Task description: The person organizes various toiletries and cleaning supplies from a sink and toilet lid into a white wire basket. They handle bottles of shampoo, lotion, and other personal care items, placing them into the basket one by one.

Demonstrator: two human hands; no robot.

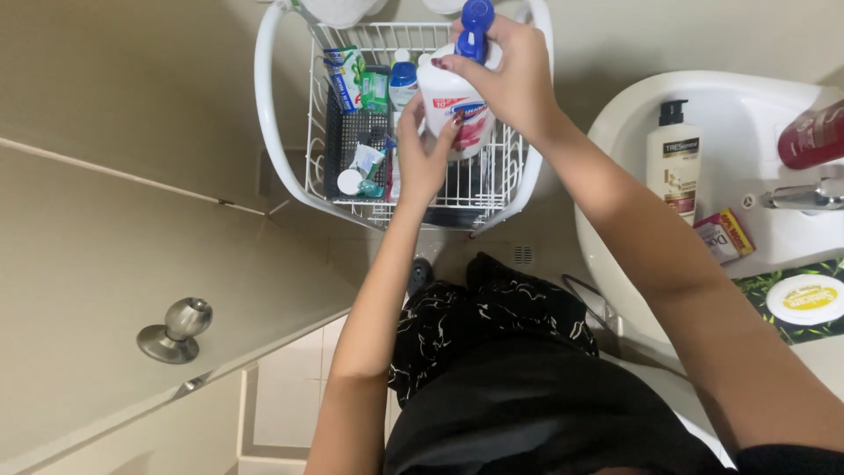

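Clearly rigid, smooth plastic and probably slippery, the white pump bottle point(453, 110) sits above the white wire basket point(290, 167), left hand point(422, 149) cupping its body, right hand point(514, 75) clamped near the blue pump point(475, 26) (best taken at the waist).

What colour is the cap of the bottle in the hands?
Blue cap, on a white bottle; the head view shows it.
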